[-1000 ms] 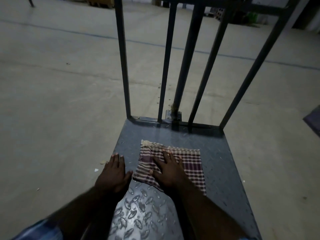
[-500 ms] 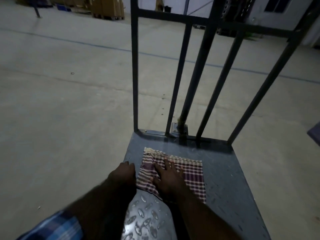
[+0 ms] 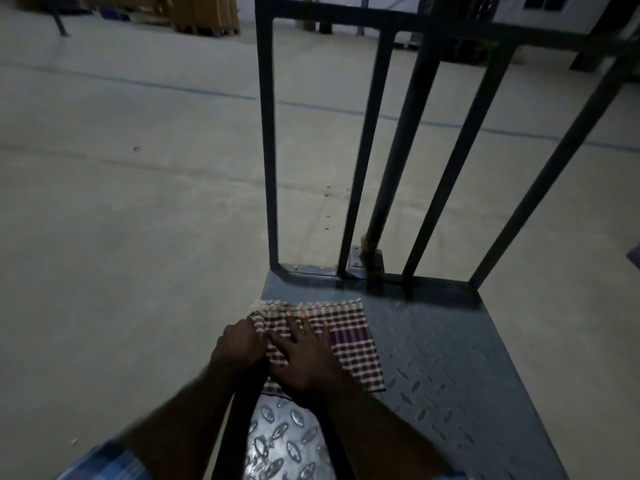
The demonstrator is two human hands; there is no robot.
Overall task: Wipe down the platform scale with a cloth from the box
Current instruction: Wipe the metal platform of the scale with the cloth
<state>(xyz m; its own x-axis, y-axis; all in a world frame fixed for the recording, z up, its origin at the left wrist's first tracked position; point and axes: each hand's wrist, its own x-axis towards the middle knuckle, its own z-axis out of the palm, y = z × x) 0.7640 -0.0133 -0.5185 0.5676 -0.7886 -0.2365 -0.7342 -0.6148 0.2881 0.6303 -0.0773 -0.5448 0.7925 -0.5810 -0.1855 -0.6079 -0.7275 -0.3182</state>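
Observation:
A maroon-and-white checked cloth (image 3: 349, 337) lies flat on the grey diamond-plate platform of the scale (image 3: 443, 368), toward its far left corner. My right hand (image 3: 304, 355) presses flat on the cloth's near left part, fingers spread. My left hand (image 3: 239, 344) is curled at the platform's left edge, its fingers closed on the cloth's left border. The scale's dark metal guard rail (image 3: 381, 150) rises from the far edge of the platform.
Bare concrete floor (image 3: 138, 220) surrounds the scale. Stacked cardboard boxes (image 3: 204, 12) and pallets stand far off at the back left. A dark object (image 3: 633, 256) pokes in at the right edge. A blue checked sleeve (image 3: 104, 462) shows at the bottom left.
My left hand went from lying flat beside the cloth to curling onto its left edge. The cloth and my right hand have shifted toward the platform's far left corner.

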